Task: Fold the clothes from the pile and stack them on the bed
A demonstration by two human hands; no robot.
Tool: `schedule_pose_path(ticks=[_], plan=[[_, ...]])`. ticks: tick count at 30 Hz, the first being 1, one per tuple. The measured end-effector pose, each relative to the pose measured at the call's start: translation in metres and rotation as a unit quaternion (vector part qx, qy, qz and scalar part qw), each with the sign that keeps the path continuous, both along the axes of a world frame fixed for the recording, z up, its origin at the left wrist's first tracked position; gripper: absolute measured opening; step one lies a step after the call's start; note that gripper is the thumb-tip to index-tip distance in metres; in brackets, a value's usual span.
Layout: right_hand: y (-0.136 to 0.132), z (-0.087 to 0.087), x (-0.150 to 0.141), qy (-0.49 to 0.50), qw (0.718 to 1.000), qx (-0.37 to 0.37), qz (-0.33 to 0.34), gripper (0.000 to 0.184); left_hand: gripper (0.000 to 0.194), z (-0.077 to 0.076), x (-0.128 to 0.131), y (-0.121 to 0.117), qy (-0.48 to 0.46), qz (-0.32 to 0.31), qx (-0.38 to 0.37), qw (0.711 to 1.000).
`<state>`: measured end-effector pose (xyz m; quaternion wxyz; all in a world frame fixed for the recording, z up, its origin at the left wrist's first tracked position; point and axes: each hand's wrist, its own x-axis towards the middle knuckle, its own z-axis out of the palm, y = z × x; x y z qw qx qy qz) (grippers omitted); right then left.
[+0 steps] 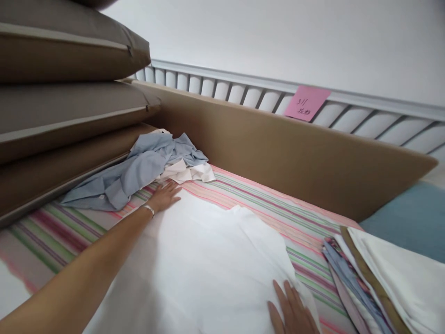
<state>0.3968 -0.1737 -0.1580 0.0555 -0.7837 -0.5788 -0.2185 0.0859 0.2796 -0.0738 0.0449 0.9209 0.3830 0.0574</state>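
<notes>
A white garment (215, 250) lies spread on a striped sheet (302, 218) in the middle of the view. My left hand (162, 196), with a bracelet at the wrist, rests on its far left edge, fingers stretched out. On the near right part of the garment, my right hand (294, 308) lies flat with its fingers apart; its lower part is cut off by the frame. Neither hand grips anything. Just beyond my left hand is a crumpled light blue shirt (139, 164), and a crumpled white cloth (187, 171) lies partly under it.
Brown cushions (69, 99) are stacked at the left. A brown board (278, 148) stands along the far side, before a white slatted rail (222, 88) bearing a pink note (307, 103). Folded clothes (399, 273) lie at the right, near a blue surface (410, 218).
</notes>
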Motion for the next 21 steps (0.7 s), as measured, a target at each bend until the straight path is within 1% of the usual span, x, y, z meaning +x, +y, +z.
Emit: schedule_pose_path(ticks=[2,4,6,7,8,9,10,11,12,13,14,16,17,19,21], plan=[[0.0,0.004,-0.002,-0.009,1.0,-0.002,0.004,0.058,0.055,0.002,0.005,0.005,0.009,0.017,-0.019,1.0],[0.001,0.008,-0.008,-0.016,1.0,0.009,0.0,0.059,0.056,0.006,0.012,-0.002,0.011,0.045,-0.021,0.999],[0.003,0.013,-0.017,-0.007,1.0,0.017,-0.006,0.057,0.058,0.008,0.015,-0.025,-0.005,0.073,0.007,0.997],[0.005,0.015,-0.021,0.002,1.0,0.021,-0.011,0.055,0.058,0.008,0.015,-0.044,-0.018,0.065,0.025,0.997],[0.006,0.018,-0.025,0.014,0.999,0.026,-0.018,0.055,0.057,0.006,0.012,-0.065,-0.03,0.034,0.038,0.998],[0.008,0.02,-0.03,0.027,0.999,0.03,-0.026,0.055,0.055,0.003,0.007,-0.088,-0.04,-0.015,0.042,0.998],[0.01,0.023,-0.033,0.042,0.998,0.031,-0.034,0.055,0.052,-0.001,-0.001,-0.11,-0.041,-0.077,0.033,0.996],[0.012,0.027,-0.036,0.059,0.997,0.031,-0.045,0.056,0.051,-0.005,-0.012,-0.13,-0.041,-0.124,0.019,0.991],[0.014,0.031,-0.039,0.078,0.995,0.028,-0.059,0.057,0.05,-0.007,-0.027,-0.146,-0.044,-0.137,0.013,0.99],[0.016,0.036,-0.041,0.1,0.992,0.02,-0.072,0.057,0.049,-0.008,-0.044,-0.158,-0.044,-0.122,0.01,0.991],[0.018,0.042,-0.043,0.124,0.989,0.01,-0.082,0.057,0.048,-0.006,-0.065,-0.165,-0.044,-0.082,0.011,0.996],[0.02,0.056,-0.048,0.176,0.979,-0.003,-0.102,0.057,0.046,0.002,-0.114,-0.166,-0.046,0.042,0.01,0.998],[0.02,0.064,-0.052,0.203,0.973,0.002,-0.108,0.057,0.045,0.008,-0.141,-0.163,-0.06,0.108,0.008,0.992],[0.013,0.081,-0.067,0.257,0.961,0.036,-0.094,0.057,0.048,0.019,-0.194,-0.159,-0.119,0.223,-0.018,0.968],[-0.006,0.096,-0.09,0.31,0.943,0.101,-0.061,0.055,0.051,0.026,-0.236,-0.162,-0.191,0.282,-0.073,0.937]])
